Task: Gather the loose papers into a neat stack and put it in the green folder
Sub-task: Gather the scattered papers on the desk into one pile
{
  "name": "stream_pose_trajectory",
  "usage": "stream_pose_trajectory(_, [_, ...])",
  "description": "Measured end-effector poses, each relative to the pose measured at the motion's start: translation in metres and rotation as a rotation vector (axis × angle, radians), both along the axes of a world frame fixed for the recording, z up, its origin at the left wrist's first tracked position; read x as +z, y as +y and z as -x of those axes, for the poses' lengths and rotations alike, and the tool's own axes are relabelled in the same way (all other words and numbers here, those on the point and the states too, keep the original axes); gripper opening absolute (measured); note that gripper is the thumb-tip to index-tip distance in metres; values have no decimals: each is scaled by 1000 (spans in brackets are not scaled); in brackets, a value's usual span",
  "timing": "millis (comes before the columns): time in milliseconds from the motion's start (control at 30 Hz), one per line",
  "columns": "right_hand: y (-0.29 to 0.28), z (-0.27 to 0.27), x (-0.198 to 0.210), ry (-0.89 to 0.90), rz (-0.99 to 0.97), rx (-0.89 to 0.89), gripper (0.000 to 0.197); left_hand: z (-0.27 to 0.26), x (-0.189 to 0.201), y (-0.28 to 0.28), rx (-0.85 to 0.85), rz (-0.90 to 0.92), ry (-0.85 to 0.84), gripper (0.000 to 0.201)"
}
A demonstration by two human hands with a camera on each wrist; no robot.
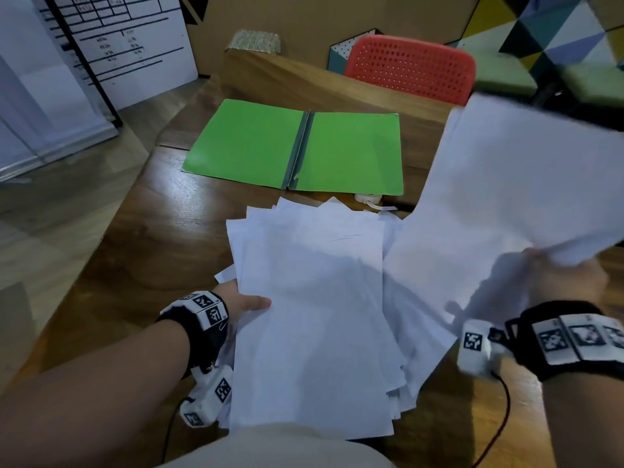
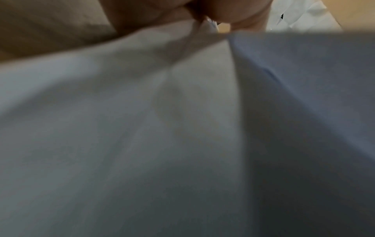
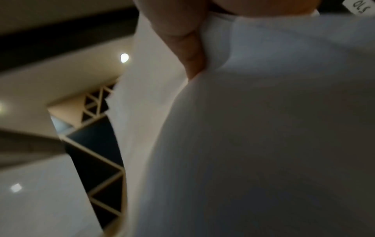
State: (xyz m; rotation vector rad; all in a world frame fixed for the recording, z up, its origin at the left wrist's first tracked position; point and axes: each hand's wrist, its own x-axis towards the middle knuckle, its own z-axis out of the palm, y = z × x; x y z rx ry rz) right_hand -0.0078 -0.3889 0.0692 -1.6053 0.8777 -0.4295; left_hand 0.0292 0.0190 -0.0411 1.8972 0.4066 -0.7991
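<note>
The open folder lies on the table behind the papers.

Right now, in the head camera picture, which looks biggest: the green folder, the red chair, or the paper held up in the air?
1. Held-up paper, though it's nearest the camera
2. Green folder, looks close in size to it
3. Red chair

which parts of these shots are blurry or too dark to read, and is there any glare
Head view: the lifted sheet in the right hand is motion-blurred; glare streaks the table beside the sharp green folder. Left wrist view: dim, soft paper fills the frame. Right wrist view: blurred, with bright ceiling lights.
</note>
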Motion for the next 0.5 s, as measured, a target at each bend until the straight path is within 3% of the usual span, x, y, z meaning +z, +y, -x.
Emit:
stream_pose_trajectory(33, [4, 0, 13, -27, 34, 7, 21, 0, 0, 0, -6, -1, 6, 40])
stream_pose_trajectory(133, [29, -6, 28, 45, 192, -24, 13, 0, 2, -1, -3, -18, -1, 37])
stream_pose_trajectory(233, [61, -10, 18, 96, 235, 23, 32, 3, 3, 0, 9, -35, -14, 37])
stream_pose_trajectory(400, [91, -5, -26, 359, 221, 335, 19, 3, 4, -1, 13, -32, -38, 38])
stream_pose_trajectory(500, [113, 2, -52, 511, 246, 528, 45, 1, 5, -4, 43, -100, -37, 55])
